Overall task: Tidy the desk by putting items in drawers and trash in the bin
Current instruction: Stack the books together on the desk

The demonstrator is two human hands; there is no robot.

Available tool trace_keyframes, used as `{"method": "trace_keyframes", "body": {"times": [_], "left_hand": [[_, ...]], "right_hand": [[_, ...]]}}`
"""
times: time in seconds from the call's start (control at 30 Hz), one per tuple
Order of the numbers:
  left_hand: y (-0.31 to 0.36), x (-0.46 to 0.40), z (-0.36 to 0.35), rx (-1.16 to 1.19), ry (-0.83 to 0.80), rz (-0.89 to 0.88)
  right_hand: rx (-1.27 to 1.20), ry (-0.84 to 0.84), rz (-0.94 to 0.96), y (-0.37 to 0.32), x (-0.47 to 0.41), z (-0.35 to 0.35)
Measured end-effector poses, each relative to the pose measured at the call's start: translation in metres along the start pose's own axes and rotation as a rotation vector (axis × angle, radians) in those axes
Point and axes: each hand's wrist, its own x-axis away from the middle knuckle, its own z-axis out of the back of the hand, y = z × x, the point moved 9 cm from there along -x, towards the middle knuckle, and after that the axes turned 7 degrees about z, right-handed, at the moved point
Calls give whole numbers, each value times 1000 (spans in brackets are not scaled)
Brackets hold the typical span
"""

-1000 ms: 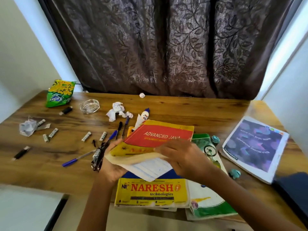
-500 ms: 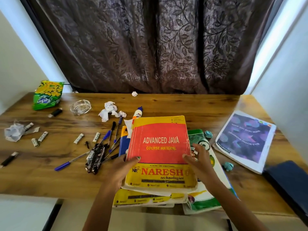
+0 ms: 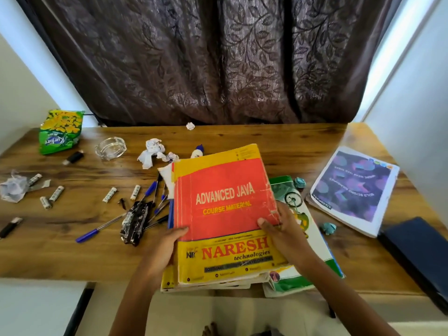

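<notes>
Gripping the Advanced Java course book (image 3: 225, 204) at its near corners, left hand (image 3: 167, 248) and right hand (image 3: 281, 232) each clamp thumb-over-cover; the book sits atop a stack of like volumes at the near edge of the wooden surface (image 3: 242, 139), partly over a green-covered book (image 3: 312, 238). To do this well, likely square the stack first, lift it whole from beneath, and clear the pens (image 3: 155, 197) and black stapler (image 3: 134, 220) alongside.

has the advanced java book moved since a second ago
Yes. The Advanced Java book was open and folded then; now it lies closed, cover up, nearer the desk's front edge, over the Naresh book.
</notes>
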Motion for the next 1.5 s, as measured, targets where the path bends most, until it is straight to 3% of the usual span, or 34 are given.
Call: {"method": "trace_keyframes", "body": {"times": [0.1,0.2,0.3,0.43,0.57,0.67,0.87,1.0,1.2,1.33,1.5], "left_hand": [[4,-2,13,-415,251,-136],[10,4,13,-452,346,-184],[14,6,6,-642,437,-242],[18,16,-5,-815,610,-274],[20,18,-45,-891,581,-410],[26,21,-82,-927,532,-530],[28,17,-139,-963,483,-660],[22,13,-151,-1015,538,-683],[22,12,-146,-984,576,-703],[21,12,-146,-980,589,-713],[20,10,-144,-964,586,-725]], "right_hand": [[123,-163,-66,20,5,-20],[155,-187,-54,25,9,-26],[158,-199,-63,23,11,-25],[455,-96,23,16,10,13],[670,185,73,14,11,82],[912,295,31,20,13,121],[984,182,-91,52,17,145],[980,126,-4,59,18,144],[692,221,143,34,-27,149],[731,239,253,15,-81,146],[905,15,231,31,-124,121]]}}
